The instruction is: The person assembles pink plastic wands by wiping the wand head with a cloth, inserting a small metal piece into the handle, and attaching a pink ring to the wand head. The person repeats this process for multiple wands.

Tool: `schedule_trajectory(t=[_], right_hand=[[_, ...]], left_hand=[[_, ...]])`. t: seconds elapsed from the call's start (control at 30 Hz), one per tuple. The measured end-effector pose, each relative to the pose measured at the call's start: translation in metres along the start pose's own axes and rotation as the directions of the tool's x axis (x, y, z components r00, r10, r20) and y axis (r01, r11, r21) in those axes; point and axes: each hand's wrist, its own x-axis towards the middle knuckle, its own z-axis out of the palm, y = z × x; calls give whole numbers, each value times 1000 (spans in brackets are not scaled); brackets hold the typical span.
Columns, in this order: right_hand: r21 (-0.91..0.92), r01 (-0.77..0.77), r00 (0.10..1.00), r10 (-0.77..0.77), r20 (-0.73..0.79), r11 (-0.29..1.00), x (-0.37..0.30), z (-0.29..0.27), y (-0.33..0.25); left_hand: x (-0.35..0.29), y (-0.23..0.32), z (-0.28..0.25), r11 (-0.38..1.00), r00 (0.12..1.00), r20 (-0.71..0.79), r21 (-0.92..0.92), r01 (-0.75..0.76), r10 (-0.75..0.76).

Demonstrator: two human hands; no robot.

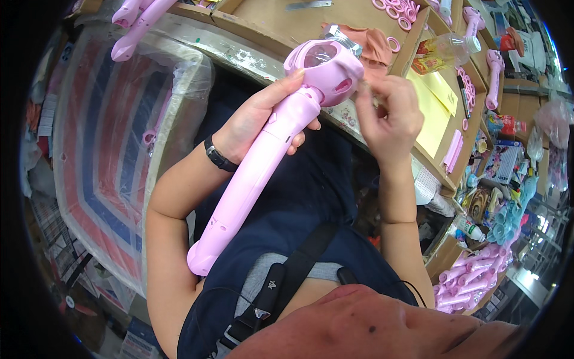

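Note:
A long pink toy wand (248, 173) slants across my lap, its round hollow head up and its tail end near my left elbow. My left hand (266, 113) is wrapped round its neck just below the head, the thumb lying up against the head. Beside the head's right side is my right hand (391, 116), its fingers curled in and the fingertips pinched close to the pink shell. Whatever the pinch holds, if anything, is too small to make out. An orange-brown cloth (373, 48) lies on the bench behind the head.
Cardboard trays (257, 24) line the bench, with pink rings (397, 12) at the back. Rightward are a bottle (448, 51), yellow paper (427, 113) and a pile of pink handles (475, 275). A plastic-covered, striped container (113, 149) stands left, below more pink pieces (140, 27).

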Motion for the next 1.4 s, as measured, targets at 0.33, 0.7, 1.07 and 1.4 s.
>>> schedule_trajectory(t=[0.33, 0.7, 1.07, 1.4], right_hand=[[110, 69, 998, -68, -7, 992, -1, 0, 6], [136, -4, 1000, 3, 8, 991, -6, 0, 5], [858, -234, 957, 264, 121, 458, 0, -2, -1], [508, -57, 998, 30, 60, 860, 5, 50, 14]], left_hand=[[1, 0, 0, 999, 999, 18, 21, -29, 29], [1, -1, -1, 999, 1000, 11, 26, -19, 18], [12, 7, 12, 998, 997, 80, 69, -16, 10], [63, 13, -8, 994, 945, 311, -60, -89, 103]])
